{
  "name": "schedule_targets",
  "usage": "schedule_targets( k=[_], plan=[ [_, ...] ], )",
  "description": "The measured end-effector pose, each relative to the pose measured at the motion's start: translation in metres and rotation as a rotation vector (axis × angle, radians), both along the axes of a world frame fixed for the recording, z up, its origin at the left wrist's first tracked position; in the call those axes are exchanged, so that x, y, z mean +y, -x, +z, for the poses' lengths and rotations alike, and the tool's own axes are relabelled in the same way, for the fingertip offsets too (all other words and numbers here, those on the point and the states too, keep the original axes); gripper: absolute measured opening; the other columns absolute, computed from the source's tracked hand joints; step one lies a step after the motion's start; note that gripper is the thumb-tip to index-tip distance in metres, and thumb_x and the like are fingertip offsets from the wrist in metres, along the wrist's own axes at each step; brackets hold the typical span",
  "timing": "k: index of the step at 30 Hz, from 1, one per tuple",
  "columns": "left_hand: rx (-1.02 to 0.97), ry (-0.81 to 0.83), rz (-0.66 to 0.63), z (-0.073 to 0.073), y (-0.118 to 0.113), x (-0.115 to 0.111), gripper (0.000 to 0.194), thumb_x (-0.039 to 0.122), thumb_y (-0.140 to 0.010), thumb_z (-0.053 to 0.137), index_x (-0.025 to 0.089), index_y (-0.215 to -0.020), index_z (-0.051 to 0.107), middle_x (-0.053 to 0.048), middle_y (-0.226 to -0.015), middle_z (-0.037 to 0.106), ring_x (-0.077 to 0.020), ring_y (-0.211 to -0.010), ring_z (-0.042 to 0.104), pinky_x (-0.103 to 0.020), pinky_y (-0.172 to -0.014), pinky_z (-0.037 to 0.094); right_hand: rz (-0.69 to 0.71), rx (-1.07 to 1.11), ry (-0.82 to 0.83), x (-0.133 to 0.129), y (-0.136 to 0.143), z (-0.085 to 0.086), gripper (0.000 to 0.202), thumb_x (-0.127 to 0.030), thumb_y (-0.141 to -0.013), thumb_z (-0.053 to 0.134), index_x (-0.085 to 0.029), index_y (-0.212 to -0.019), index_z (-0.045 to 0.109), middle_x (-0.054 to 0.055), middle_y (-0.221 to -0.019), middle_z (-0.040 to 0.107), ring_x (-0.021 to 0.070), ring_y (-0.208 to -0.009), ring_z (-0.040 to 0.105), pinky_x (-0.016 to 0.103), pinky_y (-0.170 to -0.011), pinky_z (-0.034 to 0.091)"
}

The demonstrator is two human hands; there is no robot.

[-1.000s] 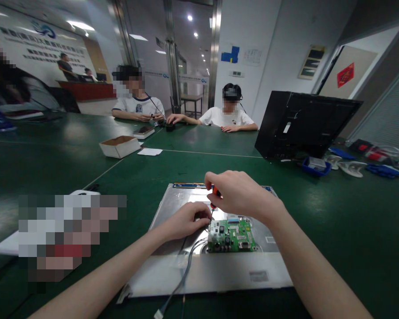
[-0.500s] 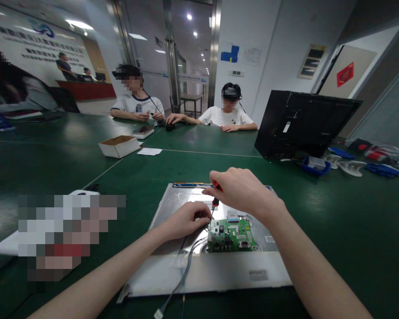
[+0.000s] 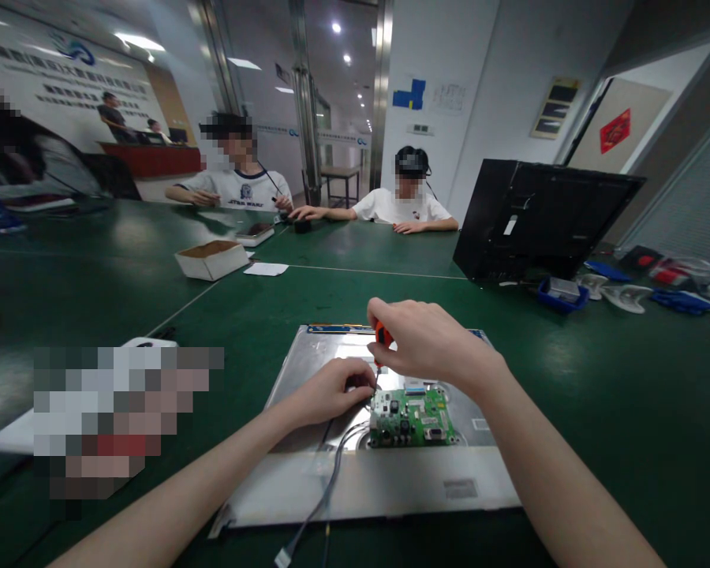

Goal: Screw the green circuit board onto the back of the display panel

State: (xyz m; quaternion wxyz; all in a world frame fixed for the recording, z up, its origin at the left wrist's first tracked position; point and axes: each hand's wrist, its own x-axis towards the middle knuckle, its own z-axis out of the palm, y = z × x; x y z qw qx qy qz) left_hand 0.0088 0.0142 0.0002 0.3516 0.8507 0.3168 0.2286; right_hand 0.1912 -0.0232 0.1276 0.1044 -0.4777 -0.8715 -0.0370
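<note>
My right hand is closed around the red and black handle of a screwdriver, which stands nearly upright. Its thin shaft reaches down to the upper left corner of a green circuit board. Beside the shaft, my left hand pinches thumb and fingers together at that corner; whatever lies between the fingertips is hidden. The board sits on the silvery back of a display panel. Grey cables run from the board's left side over the panel's front edge, ending in a white connector.
A black monitor stands at the back right, near a blue tray. An open white box and paper lie farther back on the green table. Pixelated items are at left. Two people sit across, another at far left.
My right hand has turned slightly around the screwdriver handle, shifting a little left. My left hand stays at the board's corner. Across the table, one person's hands have moved apart.
</note>
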Motion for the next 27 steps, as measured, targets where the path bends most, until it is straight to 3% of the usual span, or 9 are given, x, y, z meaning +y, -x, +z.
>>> schedule_targets(
  k=[5, 7, 10, 15, 21, 27],
  plan=[
    [0.016, 0.001, -0.001, 0.002, 0.0, -0.001, 0.006, 0.016, -0.081, 0.059, 0.017, -0.081, 0.065, -0.001, -0.076, 0.065, -0.0169, -0.073, 0.059, -0.027, -0.069, 0.045, -0.014, -0.009, 0.04, 0.003, 0.003, 0.003, 0.028, -0.047, -0.094, 0.052, -0.022, -0.087, 0.062, 0.002, -0.072, 0.066, 0.0143, -0.064, 0.055, 0.027, -0.053, 0.022],
    [0.024, 0.002, 0.008, 0.003, 0.0, -0.001, 0.006, 0.016, -0.081, 0.059, 0.017, -0.079, 0.064, -0.001, -0.075, 0.065, -0.0171, -0.073, 0.059, -0.027, -0.068, 0.045, 0.01, -0.011, 0.07, 0.002, 0.002, 0.004, 0.025, -0.042, -0.095, 0.051, -0.023, -0.086, 0.064, 0.001, -0.073, 0.067, 0.0143, -0.066, 0.056, 0.026, -0.055, 0.024],
    [0.039, 0.002, 0.014, 0.003, 0.0, -0.002, 0.006, 0.016, -0.082, 0.059, 0.017, -0.078, 0.064, 0.0, -0.074, 0.064, -0.0171, -0.072, 0.058, -0.027, -0.068, 0.045, 0.025, -0.007, 0.072, 0.001, 0.0, 0.005, 0.013, -0.029, -0.091, 0.053, -0.022, -0.098, 0.061, 0.002, -0.078, 0.067, 0.0147, -0.067, 0.056, 0.026, -0.054, 0.025],
    [0.049, -0.002, 0.001, 0.004, -0.001, -0.003, 0.004, 0.016, -0.083, 0.059, 0.017, -0.081, 0.063, 0.0, -0.075, 0.064, -0.0165, -0.07, 0.059, -0.027, -0.067, 0.047, 0.149, 0.034, 0.125, 0.002, -0.007, 0.003, 0.023, -0.023, -0.083, 0.059, -0.02, -0.106, 0.054, 0.001, -0.084, 0.067, 0.0139, -0.068, 0.054, 0.025, -0.055, 0.03],
    [0.07, 0.003, 0.014, 0.006, -0.001, -0.003, 0.004, 0.015, -0.082, 0.06, 0.017, -0.082, 0.064, -0.001, -0.076, 0.064, -0.0167, -0.071, 0.059, -0.027, -0.068, 0.047, 0.041, -0.002, 0.07, 0.004, -0.006, 0.005, 0.026, -0.047, -0.091, 0.057, -0.022, -0.096, 0.064, 0.003, -0.079, 0.067, 0.0171, -0.071, 0.059, 0.026, -0.054, 0.026],
    [0.102, 0.005, 0.015, 0.003, 0.0, -0.001, 0.007, 0.019, -0.084, 0.06, 0.016, -0.082, 0.065, -0.002, -0.076, 0.065, -0.0177, -0.071, 0.059, -0.028, -0.067, 0.046, 0.065, -0.03, 0.065, 0.001, -0.005, 0.005, 0.018, -0.026, -0.086, 0.058, -0.02, -0.103, 0.061, 0.004, -0.085, 0.069, 0.0168, -0.071, 0.059, 0.026, -0.053, 0.025]
  ],
)
